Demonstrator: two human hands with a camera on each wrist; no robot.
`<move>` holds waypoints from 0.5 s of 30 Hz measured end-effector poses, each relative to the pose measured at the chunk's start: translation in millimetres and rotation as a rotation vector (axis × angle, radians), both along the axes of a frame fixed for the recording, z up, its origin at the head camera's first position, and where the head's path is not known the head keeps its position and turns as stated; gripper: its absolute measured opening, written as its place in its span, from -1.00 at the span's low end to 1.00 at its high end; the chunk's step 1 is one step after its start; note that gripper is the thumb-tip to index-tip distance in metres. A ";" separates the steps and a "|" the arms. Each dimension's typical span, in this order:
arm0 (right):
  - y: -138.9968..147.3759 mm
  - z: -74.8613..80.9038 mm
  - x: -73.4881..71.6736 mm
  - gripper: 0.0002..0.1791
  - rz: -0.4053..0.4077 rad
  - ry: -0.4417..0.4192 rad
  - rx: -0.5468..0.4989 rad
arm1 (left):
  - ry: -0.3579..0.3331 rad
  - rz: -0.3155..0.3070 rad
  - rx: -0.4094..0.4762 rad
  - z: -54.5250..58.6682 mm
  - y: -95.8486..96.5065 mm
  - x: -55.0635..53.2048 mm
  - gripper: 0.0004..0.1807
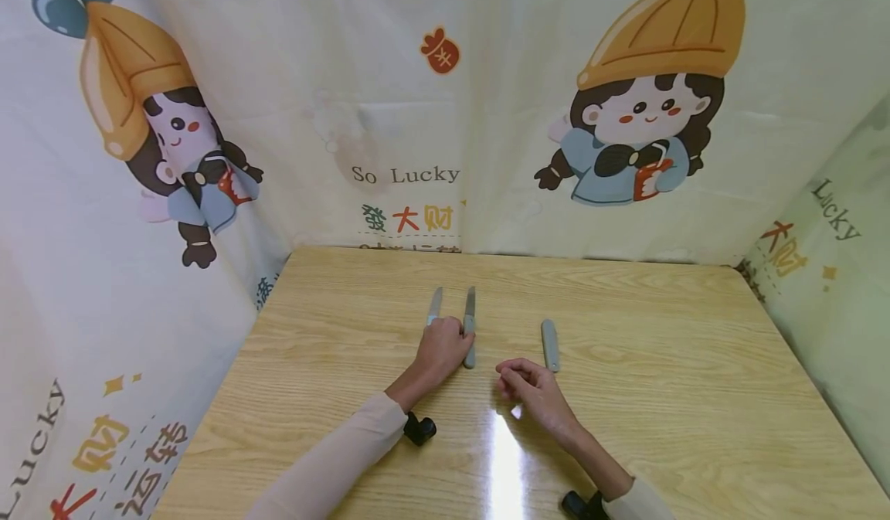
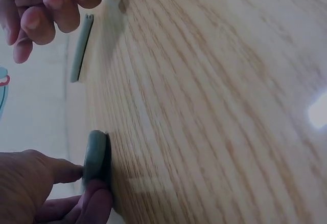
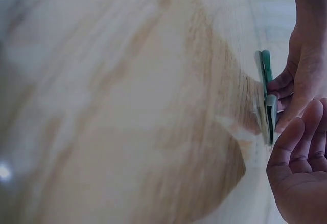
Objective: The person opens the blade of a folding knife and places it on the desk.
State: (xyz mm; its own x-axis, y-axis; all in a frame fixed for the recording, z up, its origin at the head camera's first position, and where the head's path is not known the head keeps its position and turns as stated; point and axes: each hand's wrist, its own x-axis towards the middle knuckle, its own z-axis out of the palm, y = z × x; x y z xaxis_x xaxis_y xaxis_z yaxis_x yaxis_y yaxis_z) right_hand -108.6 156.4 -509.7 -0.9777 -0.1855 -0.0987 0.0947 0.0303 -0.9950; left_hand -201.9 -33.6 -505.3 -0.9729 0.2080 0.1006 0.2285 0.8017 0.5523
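Observation:
Two knives with grey-green handles lie side by side on the wooden table, blades pointing away from me. My left hand (image 1: 443,350) pinches the handle of the right-hand knife (image 1: 470,338) between thumb and finger; in the left wrist view, the rounded end of that handle (image 2: 95,155) sticks out past the fingertips. The left-hand knife shows its blade (image 1: 435,304), while the left hand hides its handle in the head view. My right hand (image 1: 535,392) hovers with loosely bent fingers and holds nothing. Just beyond it lies a slim grey-green piece (image 1: 550,344), a sheath or folded knife.
The wooden table (image 1: 660,396) reaches back to a printed cloth (image 1: 501,141) that hangs behind it and along both sides. Bright light reflects off the tabletop near the front. A small black wrist camera (image 1: 420,429) sits at the left wrist.

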 end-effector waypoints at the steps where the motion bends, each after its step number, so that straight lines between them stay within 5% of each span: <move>1: 0.3 0.1 0.2 -0.62 0.000 0.000 0.000 | 0.007 -0.001 -0.015 0.0 0.5 -0.3 -0.48; 9: 3.3 1.3 1.2 -0.66 -0.038 0.016 0.031 | 0.018 -0.015 -0.017 2.0 -1.5 -0.1 -0.48; 15: 9.6 5.0 1.4 -0.73 -0.119 0.140 0.142 | 0.039 -0.022 0.029 6.2 -8.5 3.8 -0.70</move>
State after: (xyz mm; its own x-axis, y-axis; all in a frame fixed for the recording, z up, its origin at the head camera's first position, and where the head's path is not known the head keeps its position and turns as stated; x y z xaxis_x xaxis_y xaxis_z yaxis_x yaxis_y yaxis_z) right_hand -107.2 166.0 -504.8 -0.9978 -0.0619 0.0227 -0.0329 0.1674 -0.9853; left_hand -198.1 -42.1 -499.1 -0.9634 0.2258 0.1443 0.2676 0.7799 0.5658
